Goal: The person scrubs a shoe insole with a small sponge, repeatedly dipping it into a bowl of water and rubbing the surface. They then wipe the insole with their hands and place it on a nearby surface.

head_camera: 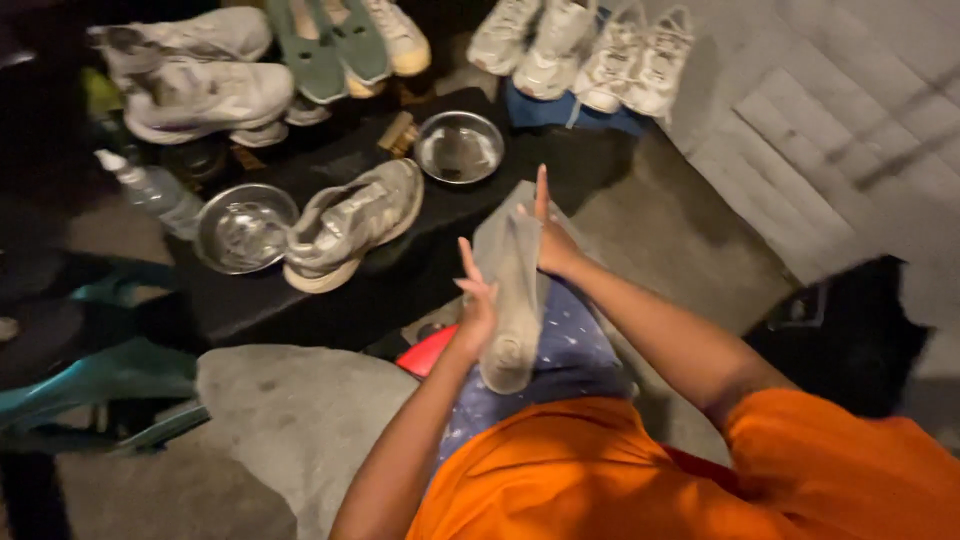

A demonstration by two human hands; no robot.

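At centre frame, both flat, unclenched hands, left hand (478,300) and right hand (548,238), press a grey insole (512,300), probably rubbing it clean, below the shoe (350,222) on the tabletop (300,290).

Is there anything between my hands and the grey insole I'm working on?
Nothing visible. The grey insole stands upright, pressed between the left hand and the right hand, with both palms flat against it and fingers spread. The sneaker lies apart on the black table.
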